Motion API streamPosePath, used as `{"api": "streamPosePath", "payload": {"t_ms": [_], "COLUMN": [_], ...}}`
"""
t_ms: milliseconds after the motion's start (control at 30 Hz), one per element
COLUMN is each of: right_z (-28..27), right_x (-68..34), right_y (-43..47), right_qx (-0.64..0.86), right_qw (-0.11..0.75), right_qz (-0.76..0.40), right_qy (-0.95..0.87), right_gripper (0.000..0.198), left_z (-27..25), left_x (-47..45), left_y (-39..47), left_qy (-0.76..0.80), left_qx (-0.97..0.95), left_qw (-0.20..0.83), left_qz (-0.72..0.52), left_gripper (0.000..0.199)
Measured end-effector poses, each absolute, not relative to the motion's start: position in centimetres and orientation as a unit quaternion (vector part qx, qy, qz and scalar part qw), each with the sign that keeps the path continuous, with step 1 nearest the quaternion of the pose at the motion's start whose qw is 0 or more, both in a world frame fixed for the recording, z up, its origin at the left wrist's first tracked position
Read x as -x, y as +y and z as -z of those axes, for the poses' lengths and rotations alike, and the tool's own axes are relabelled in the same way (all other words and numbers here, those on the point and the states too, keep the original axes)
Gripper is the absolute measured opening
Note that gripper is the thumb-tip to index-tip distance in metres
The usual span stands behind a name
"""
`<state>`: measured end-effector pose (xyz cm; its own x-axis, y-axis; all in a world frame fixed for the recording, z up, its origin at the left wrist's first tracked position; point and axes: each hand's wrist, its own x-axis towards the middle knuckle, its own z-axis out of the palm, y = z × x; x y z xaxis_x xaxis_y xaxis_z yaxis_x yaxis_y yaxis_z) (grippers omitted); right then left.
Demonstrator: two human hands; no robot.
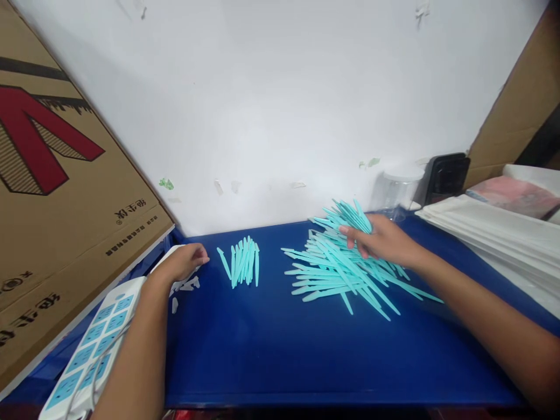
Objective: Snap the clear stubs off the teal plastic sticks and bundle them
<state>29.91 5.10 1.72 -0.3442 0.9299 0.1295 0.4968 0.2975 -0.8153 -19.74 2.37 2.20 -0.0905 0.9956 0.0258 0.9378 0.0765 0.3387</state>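
Observation:
My right hand (pixel 381 238) is closed around a bunch of turquoise eyebrow razors (pixel 352 214) at the back of a large loose pile of the same razors (pixel 339 271). The razors are slim, with flat, wider ends mostly pointing left. Further left lies a smaller group of razors (pixel 245 262), roughly side by side, one tilted apart. My left hand (pixel 186 261) hovers left of that group with its fingers pinched together; what they hold, if anything, is hidden. Several small translucent caps (pixel 187 284) lie just below it.
A white power strip (pixel 94 344) with a cable runs along the left edge, beside a large cardboard box (pixel 83 175). The blue table (pixel 262 356) meets a white wall. At the right stand a clear jar (pixel 399 189), a black object (pixel 447 175) and stacked white sheets (pixel 490 239).

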Motion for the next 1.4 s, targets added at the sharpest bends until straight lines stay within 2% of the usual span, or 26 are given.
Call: {"api": "streamPosePath", "payload": {"t_ms": [100,233,367,467,700,833,1100,1400], "right_z": [-1.8,-1.8,-1.8,-1.9,-1.5,-1.3,-1.3,-1.4], "right_x": [-29.7,-29.2,-28.6,-28.2,-27.5,-27.0,-26.8,-26.8], "right_y": [4.8,4.4,3.8,3.3,2.5,2.1,1.9,2.0], "right_qx": [0.476,0.465,0.468,0.457,0.416,0.399,0.398,0.405], "right_qw": [0.323,0.328,0.316,0.301,0.228,0.208,0.204,0.210], "right_qz": [-0.355,-0.387,-0.411,-0.424,-0.494,-0.519,-0.480,-0.483], "right_qy": [-0.738,-0.725,-0.715,-0.722,-0.728,-0.727,-0.755,-0.747], "right_gripper": [0.050,0.044,0.038,0.036,0.037,0.038,0.039,0.039], "left_z": [-2.7,-2.5,-1.6,-0.8,0.6,0.5,0.1,0.1], "left_x": [17.6,13.2,8.9,6.8,4.7,4.1,3.3,3.5], "left_y": [2.3,2.4,2.1,1.6,1.0,0.8,0.2,0.3], "left_qy": [0.675,0.598,0.521,0.484,0.481,0.468,0.474,0.450], "left_qx": [-0.690,-0.684,-0.689,-0.688,-0.675,-0.660,-0.639,-0.640], "left_qw": [0.130,0.217,0.322,0.356,0.327,0.344,0.396,0.391], "left_qz": [-0.225,-0.357,-0.389,-0.406,-0.453,-0.477,-0.458,-0.485], "left_gripper": [0.034,0.035,0.042,0.044,0.025,0.024,0.025,0.024]}}
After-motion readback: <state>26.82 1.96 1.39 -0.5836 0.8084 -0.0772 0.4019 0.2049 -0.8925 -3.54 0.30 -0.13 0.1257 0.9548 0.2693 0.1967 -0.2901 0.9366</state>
